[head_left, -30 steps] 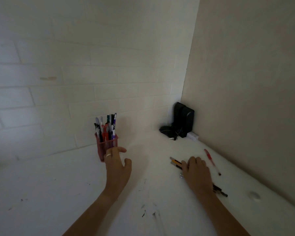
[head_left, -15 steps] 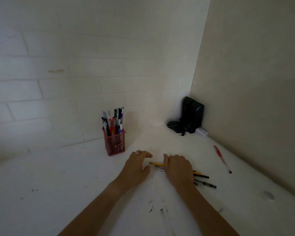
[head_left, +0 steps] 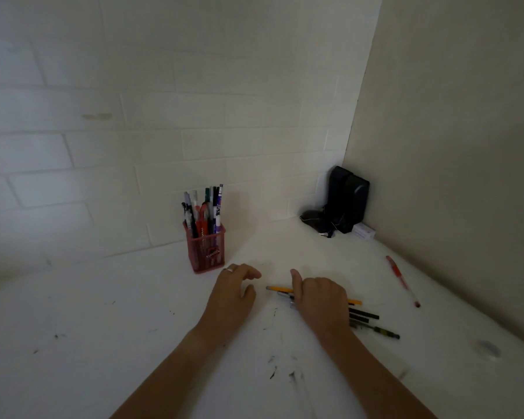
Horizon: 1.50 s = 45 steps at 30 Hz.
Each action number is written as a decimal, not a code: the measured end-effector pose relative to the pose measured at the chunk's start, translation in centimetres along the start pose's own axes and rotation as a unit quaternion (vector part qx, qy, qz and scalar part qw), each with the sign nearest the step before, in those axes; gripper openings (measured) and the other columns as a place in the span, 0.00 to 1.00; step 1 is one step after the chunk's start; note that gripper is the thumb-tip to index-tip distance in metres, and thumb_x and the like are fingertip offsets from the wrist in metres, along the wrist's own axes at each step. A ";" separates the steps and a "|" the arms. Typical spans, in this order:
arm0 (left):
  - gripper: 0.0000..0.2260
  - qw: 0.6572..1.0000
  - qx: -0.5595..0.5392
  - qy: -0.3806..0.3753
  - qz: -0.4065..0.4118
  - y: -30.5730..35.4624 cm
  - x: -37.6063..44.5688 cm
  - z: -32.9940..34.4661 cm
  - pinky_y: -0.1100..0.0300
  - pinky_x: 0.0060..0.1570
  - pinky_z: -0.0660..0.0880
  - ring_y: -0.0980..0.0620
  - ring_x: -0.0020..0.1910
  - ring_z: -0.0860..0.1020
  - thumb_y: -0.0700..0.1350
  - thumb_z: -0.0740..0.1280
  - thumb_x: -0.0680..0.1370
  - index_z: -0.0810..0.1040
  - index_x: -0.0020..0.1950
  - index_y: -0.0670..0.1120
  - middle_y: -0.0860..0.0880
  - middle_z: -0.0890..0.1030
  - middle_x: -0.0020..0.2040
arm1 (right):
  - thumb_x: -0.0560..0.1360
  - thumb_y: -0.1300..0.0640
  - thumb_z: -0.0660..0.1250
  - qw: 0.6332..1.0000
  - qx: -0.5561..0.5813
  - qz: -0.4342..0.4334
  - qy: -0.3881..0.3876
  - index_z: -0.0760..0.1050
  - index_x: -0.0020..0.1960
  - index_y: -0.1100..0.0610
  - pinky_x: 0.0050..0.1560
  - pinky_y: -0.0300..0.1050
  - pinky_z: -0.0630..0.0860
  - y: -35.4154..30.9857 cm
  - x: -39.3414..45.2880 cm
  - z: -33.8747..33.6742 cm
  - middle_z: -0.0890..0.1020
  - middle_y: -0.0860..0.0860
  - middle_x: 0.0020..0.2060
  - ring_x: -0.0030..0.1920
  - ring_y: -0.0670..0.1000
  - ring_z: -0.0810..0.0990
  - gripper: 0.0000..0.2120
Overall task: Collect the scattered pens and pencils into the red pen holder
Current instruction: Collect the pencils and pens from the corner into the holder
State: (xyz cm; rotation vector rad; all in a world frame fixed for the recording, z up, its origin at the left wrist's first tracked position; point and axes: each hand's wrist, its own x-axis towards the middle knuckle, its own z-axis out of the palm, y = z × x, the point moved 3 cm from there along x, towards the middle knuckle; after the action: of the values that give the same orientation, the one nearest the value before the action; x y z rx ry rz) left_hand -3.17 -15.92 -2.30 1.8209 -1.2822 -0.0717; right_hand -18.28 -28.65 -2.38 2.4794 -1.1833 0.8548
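The red mesh pen holder (head_left: 207, 252) stands near the back wall with several pens upright in it. My right hand (head_left: 319, 299) lies palm down over a bundle of pens and pencils; a yellow pencil (head_left: 279, 289) and dark pens (head_left: 372, 323) stick out on both sides of it. Whether the fingers grip them is hidden. My left hand (head_left: 235, 290) hovers just left of the bundle, fingers curled and apart, holding nothing. A red pen (head_left: 401, 279) lies alone further right, near the side wall.
The white table (head_left: 103, 328) has dark scuff marks near its front. A black device (head_left: 344, 204) with a cord and a small white box (head_left: 364, 231) sit in the back right corner. Walls close in the back and right sides.
My right hand has slid the bundle of pens leftward toward the middle of the table. My left hand has left the pen holder and moved down and right toward the bundle.
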 end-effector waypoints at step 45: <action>0.20 0.991 0.088 -0.090 0.040 -1.6 -0.4 0.8 0.53 0.58 0.70 0.54 0.60 0.73 0.59 0.61 0.74 0.78 0.64 0.57 0.56 0.78 0.57 | 0.72 0.38 0.69 0.890 0.288 -0.149 -0.321 0.72 0.57 0.47 0.55 0.41 0.71 1.8 0.2 -0.3 0.71 0.42 0.52 0.55 0.45 0.69 0.20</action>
State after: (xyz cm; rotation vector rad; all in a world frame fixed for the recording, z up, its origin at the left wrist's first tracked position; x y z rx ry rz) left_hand -2.60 -15.96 -4.06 1.9445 -1.5284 -0.0841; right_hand -19.73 -29.78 -2.11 3.4921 -0.7069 0.3117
